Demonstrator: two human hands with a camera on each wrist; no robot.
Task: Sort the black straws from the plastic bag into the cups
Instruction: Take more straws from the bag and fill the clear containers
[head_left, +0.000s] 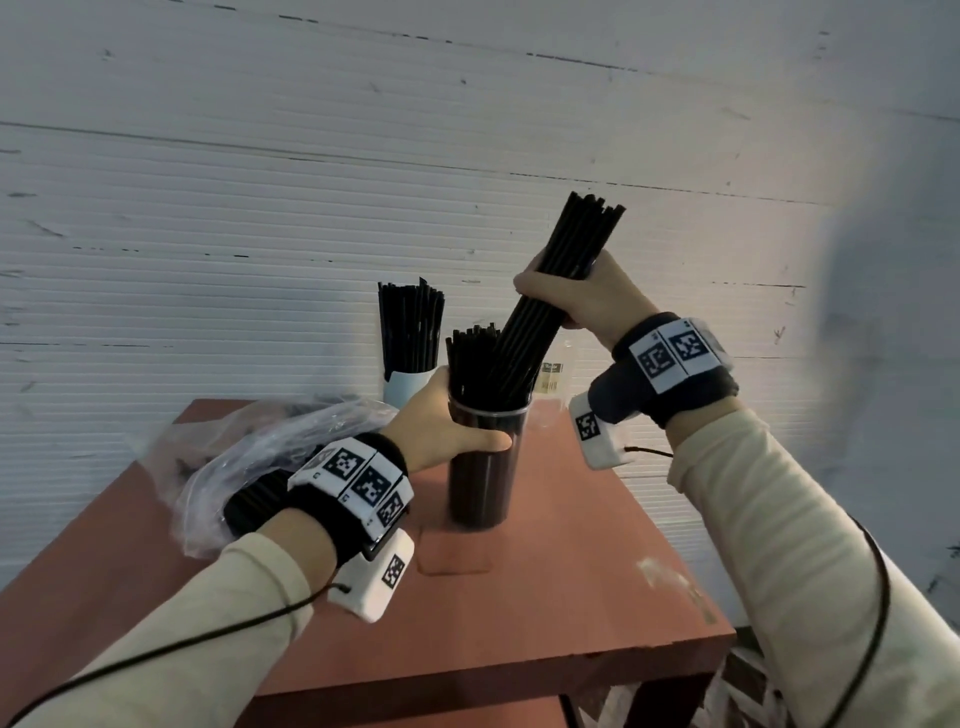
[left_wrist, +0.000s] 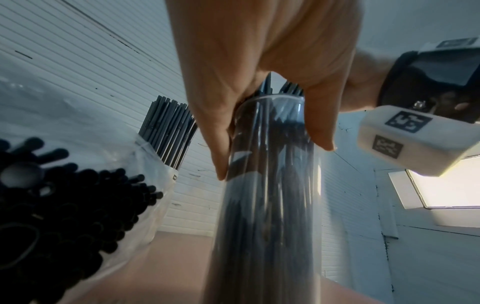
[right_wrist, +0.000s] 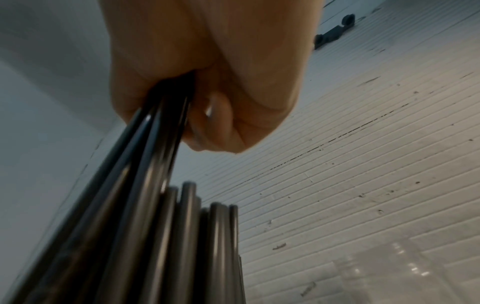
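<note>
- On the red-brown table (head_left: 597, 597), head view: the left hand (head_left: 441, 426) grips the clear cup (head_left: 485, 467); the right hand (head_left: 587, 299) holds a tilted bundle of black straws (head_left: 550, 291) with its lower ends in this cup.
- Left wrist view: the plastic bag (left_wrist: 145, 205) of straws lies beside.
- Right wrist view: fingers (right_wrist: 215, 123) are curled round the bundle.

Head view looks down from above; 2 wrist views look up, close, sharing the straws (left_wrist: 267, 185).

The left hand (head_left: 436, 426) is reaching forward at a low level, its fingers and thumb curling round a clear cup (head_left: 485, 457). The right hand (head_left: 582, 296) is raised higher, fisting a bundle of straws (head_left: 550, 291), with both forearms in cream sleeves.
</note>
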